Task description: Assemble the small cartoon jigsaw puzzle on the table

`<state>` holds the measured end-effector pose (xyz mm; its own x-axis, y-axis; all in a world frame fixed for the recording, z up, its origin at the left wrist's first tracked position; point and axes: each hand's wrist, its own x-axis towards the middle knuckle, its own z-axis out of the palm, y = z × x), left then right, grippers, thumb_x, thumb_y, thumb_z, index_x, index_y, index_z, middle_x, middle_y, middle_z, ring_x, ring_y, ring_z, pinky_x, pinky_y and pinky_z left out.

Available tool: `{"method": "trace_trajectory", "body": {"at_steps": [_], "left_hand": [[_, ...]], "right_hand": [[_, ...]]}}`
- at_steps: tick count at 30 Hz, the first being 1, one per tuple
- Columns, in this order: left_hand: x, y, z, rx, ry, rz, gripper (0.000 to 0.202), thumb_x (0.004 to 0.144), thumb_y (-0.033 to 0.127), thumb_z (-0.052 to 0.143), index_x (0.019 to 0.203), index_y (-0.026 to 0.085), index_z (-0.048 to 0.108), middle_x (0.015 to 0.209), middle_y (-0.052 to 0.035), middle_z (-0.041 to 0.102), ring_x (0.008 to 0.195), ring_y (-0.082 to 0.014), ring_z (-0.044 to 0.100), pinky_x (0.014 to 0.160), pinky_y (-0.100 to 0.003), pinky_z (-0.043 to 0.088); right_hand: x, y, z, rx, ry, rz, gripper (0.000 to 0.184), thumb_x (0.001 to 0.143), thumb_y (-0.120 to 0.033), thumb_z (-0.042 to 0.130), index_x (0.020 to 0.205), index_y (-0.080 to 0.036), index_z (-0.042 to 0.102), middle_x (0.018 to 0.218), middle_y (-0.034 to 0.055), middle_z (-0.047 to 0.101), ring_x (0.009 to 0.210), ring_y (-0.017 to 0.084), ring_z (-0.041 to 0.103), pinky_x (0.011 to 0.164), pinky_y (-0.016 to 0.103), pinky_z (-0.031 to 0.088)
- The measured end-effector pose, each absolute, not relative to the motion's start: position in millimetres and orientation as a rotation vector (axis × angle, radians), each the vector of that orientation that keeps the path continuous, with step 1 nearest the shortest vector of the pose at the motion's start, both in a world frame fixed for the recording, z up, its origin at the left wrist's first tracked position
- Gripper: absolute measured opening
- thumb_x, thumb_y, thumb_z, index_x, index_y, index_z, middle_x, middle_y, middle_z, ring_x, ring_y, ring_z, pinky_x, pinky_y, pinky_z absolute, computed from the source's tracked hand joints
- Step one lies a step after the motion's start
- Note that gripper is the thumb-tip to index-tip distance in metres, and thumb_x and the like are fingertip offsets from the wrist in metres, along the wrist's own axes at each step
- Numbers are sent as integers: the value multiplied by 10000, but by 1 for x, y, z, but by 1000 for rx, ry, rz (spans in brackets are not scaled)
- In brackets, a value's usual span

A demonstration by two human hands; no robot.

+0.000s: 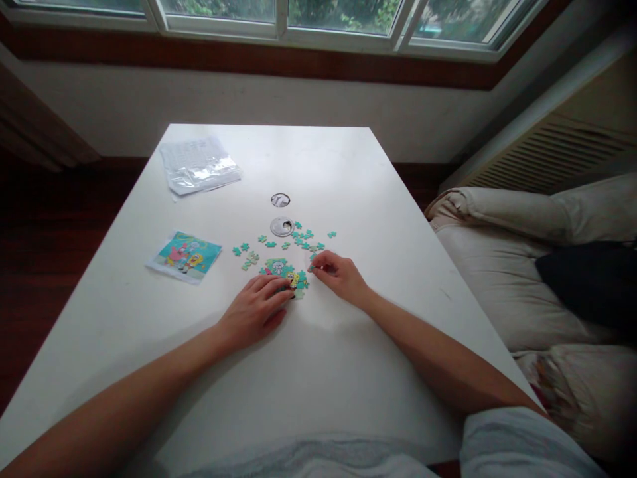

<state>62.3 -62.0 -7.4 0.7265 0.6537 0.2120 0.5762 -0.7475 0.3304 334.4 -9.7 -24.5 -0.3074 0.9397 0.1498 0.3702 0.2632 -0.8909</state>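
A: What does the head view give for the room?
B: A window [343,18] across the far wall, a pale sofa [462,265] on the right, and a white table [348,385] filling the middle.
A: Where is the puzzle?
B: The partly joined puzzle [279,267] lies near the table's middle, partly covered by the left hand [256,307].
A: How is that hand set?
B: Palm down, fingers stretched out and resting over the puzzle's near left part.
A: And the right hand [341,273]?
B: Just right of the puzzle, thumb and forefinger pinching a small puzzle piece [311,268].
A: Anything around them?
B: Loose pieces [301,237] scattered beyond the puzzle, two round silvery objects [282,227] farther back, a colourful cartoon sheet [186,256] on the left, and a clear plastic packet [202,166] at the far left.
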Motion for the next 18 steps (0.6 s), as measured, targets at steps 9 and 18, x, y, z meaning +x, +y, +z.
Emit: {"method": "trace_trajectory", "body": {"at_steps": [9,18], "left_hand": [[63,-63,-8,2721,988,456,409,967,203,596,1373,247,611,1428,-107,599,1298,-294,542,1134,-526,442],[64,-63,-9,2753,1061,460,369,981,223,588,1345,266,633,1400,-96,603,1258,-296,540,1106,-532,446]], "right_hand": [[334,-9,-19,-1215,-1840,992,244,907,-276,651,1137,-227,716,823,-6,671,673,126,526,658,268,433],[333,-10,-24,-1212,-1882,968,151,898,-262,654,1011,-212,741,862,21,737,752,150,633,701,276,487]]}}
